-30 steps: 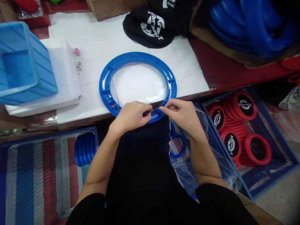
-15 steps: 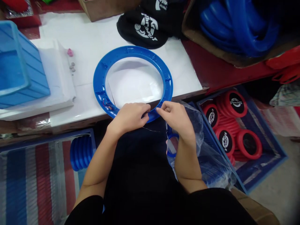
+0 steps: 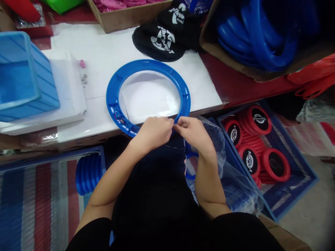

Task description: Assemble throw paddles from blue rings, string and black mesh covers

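A blue plastic ring (image 3: 112, 99), hollow side up with small posts and ribs inside, lies at the front edge of the white-covered table, its near rim jutting past the edge. Coloured leads and a small part (image 3: 119, 119) sit in its lower left channel. Over the near rim, my left hand (image 3: 157, 130) is closed, fingers curled. My right hand (image 3: 193, 132) pinches just beside it, the fingertips of both almost meeting. Whatever they grip is hidden by the fingers. Below them hangs a fine wire-like strand (image 3: 174, 147); its ends are hidden.
A light-blue bin (image 3: 43, 76) stands at left, black printed fabric pieces (image 3: 159, 42) behind the ring. At upper right, a carton (image 3: 206, 35) holds blue rings. Below the table, a blue crate (image 3: 295, 193) holds red printed discs; clear plastic bags (image 3: 235, 181) lie beside my right arm.
My left hand has shifted slightly right along the near rim, closer to my right hand, and its fingers are more tightly closed. The view has tilted up a little.
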A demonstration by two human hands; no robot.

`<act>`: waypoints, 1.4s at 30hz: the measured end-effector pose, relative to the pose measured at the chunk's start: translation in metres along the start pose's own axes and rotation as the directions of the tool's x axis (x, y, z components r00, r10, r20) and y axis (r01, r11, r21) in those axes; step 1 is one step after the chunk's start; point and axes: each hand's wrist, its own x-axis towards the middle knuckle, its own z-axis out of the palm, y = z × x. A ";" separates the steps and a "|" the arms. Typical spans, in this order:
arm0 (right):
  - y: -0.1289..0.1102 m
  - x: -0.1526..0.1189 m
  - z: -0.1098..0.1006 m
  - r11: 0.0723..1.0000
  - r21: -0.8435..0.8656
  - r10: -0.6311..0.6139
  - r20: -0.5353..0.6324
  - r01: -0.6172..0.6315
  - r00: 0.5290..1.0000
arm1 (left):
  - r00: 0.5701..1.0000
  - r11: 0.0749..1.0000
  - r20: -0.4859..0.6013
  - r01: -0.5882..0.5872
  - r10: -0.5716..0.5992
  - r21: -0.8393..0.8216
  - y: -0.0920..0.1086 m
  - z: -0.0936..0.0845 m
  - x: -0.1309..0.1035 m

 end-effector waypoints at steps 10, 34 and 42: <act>0.002 -0.010 -0.032 0.972 -0.056 -0.227 0.022 0.228 0.974 | 1.000 0.998 -0.011 -0.012 0.011 -0.067 -0.008 -0.004 -0.013; -0.003 -0.026 0.016 0.580 -0.719 -0.525 0.028 0.382 0.850 | 0.997 0.989 0.051 -0.055 0.062 -0.136 -0.028 -0.014 -0.015; -0.006 -0.019 0.002 0.857 -0.348 -0.361 0.117 0.379 0.925 | 0.998 0.968 -0.014 -0.058 0.056 -0.245 -0.043 -0.006 -0.021</act>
